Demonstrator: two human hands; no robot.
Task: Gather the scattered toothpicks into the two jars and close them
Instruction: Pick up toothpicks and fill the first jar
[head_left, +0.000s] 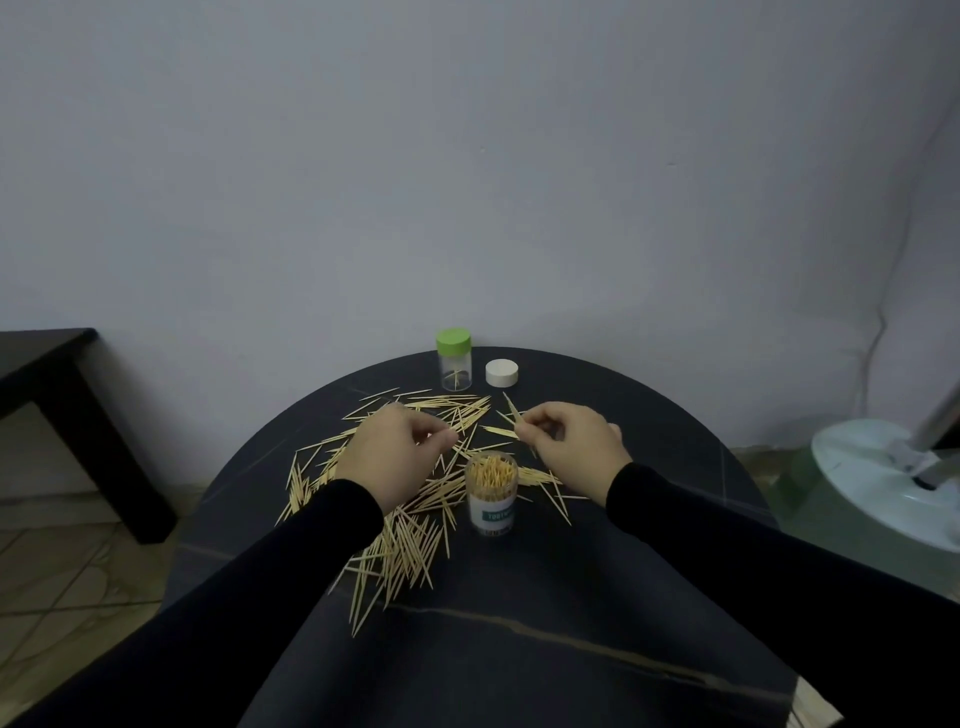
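Pinching toothpicks (511, 415): right hand (576, 447); left hand (395, 457) curled, contents unclear; open jar (491, 493) label partly legible.

wall (467, 156): plain pale grey-blue, small white mark near centre | floor (62, 582): beige tiles, lower left | tabletop (623, 597): round, dark, thin pale veins | side table (57, 395): dark, square-legged, left against wall | fan base (878, 483): pale round, right, on floor | cable (878, 322): white, down wall at right | light: dim, even
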